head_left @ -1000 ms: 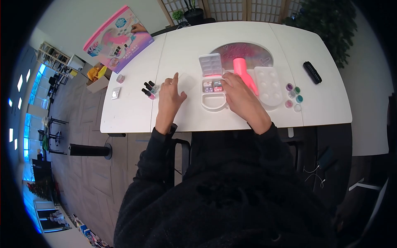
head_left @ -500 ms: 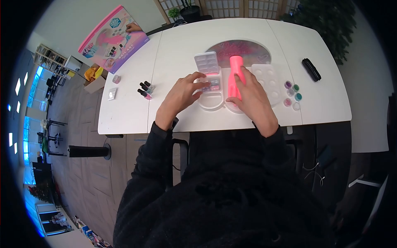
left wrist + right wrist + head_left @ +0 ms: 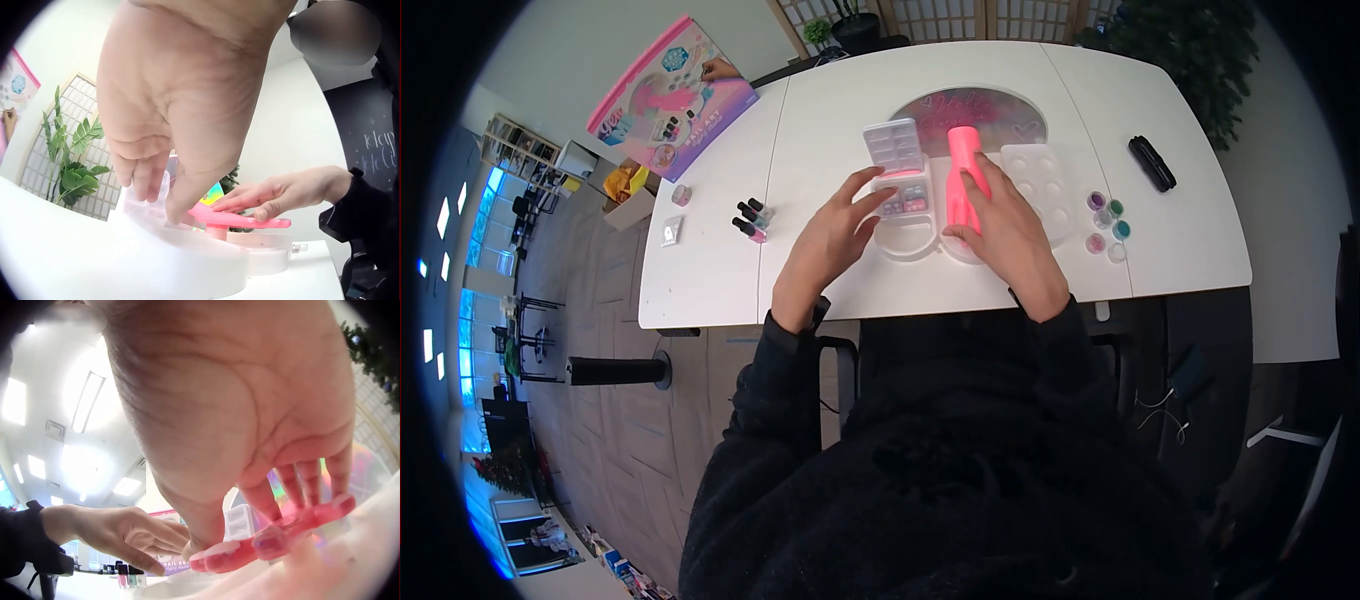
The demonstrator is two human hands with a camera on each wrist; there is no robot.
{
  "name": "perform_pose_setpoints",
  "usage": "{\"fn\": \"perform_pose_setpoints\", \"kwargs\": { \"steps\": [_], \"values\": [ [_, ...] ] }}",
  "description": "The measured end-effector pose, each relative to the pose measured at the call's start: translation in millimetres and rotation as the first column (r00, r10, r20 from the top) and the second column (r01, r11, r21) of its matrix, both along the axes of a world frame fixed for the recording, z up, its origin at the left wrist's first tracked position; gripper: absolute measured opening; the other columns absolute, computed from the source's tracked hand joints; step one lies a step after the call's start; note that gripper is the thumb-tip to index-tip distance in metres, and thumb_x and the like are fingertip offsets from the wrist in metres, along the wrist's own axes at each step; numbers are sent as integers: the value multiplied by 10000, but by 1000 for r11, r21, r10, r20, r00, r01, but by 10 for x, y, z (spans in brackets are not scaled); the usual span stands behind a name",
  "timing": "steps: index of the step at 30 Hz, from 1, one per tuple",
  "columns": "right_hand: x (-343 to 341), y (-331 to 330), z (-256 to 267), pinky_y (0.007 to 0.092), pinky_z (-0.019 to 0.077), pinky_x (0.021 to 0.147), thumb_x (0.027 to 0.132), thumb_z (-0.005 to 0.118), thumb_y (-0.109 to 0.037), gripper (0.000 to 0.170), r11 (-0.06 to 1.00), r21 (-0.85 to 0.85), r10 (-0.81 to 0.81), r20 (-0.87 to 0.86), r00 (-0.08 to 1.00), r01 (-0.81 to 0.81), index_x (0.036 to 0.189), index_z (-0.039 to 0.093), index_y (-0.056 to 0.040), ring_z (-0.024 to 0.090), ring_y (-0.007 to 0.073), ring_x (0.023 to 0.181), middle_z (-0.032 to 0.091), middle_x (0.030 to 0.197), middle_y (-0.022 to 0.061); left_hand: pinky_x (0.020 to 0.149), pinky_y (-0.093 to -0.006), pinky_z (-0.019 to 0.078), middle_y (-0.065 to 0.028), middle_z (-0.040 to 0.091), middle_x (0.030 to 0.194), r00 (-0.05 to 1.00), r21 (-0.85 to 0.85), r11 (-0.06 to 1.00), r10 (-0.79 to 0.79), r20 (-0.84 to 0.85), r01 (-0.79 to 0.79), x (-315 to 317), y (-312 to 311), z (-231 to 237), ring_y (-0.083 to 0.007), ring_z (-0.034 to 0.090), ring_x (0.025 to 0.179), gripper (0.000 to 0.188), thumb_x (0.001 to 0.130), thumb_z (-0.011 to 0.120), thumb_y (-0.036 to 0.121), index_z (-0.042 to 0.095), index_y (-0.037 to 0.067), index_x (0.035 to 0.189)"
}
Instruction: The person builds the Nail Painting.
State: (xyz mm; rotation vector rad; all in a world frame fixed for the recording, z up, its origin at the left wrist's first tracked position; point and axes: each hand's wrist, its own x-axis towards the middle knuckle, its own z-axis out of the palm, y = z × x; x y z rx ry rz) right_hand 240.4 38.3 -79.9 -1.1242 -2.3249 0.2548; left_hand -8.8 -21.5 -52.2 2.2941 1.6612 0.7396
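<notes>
A pink plastic model hand [image 3: 963, 150] lies on the white base of a nail art station. My right hand [image 3: 1012, 232] holds it from above, thumb at its near fingertips and fingers along its far part. Left of it, the storage tray [image 3: 905, 238] has a raised clear lid [image 3: 893, 146] and small pink and lilac pieces in its divided compartment [image 3: 915, 200]. My left hand [image 3: 828, 245] is over that compartment's left side, fingers loosely bent and apart, thumb near the tray's edge [image 3: 206, 265]. Nothing shows between the left fingers.
Three nail polish bottles [image 3: 752, 222] stand at left, near a small packet [image 3: 671, 231] and a little jar [image 3: 681, 195]. Several glitter pots [image 3: 1096, 243] lie beyond the palette [image 3: 1055, 215] at right, with a black case [image 3: 1152, 164]. The kit box [image 3: 675, 105] stands back left.
My right hand moved from the compartment onto the pink model hand, which now lies straighter, toward me. My left hand shifted right, from the bare table to the compartment.
</notes>
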Motion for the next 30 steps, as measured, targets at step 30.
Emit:
{"fn": "perform_pose_setpoints", "kwargs": {
  "steps": [30],
  "values": [
    [-20, 62, -42, 428, 509, 1106, 853, 835, -300, 756, 1000, -23, 12, 17, 1000, -11, 1456, 521, 31, 459, 354, 1448, 385, 1616, 204, 737, -313, 593, -171, 767, 875, 764, 241, 729, 636, 108, -641, -1895, -504, 213, -232, 768, 785, 160, 848, 756, -3, 758, -66, 995]
  ]
}}
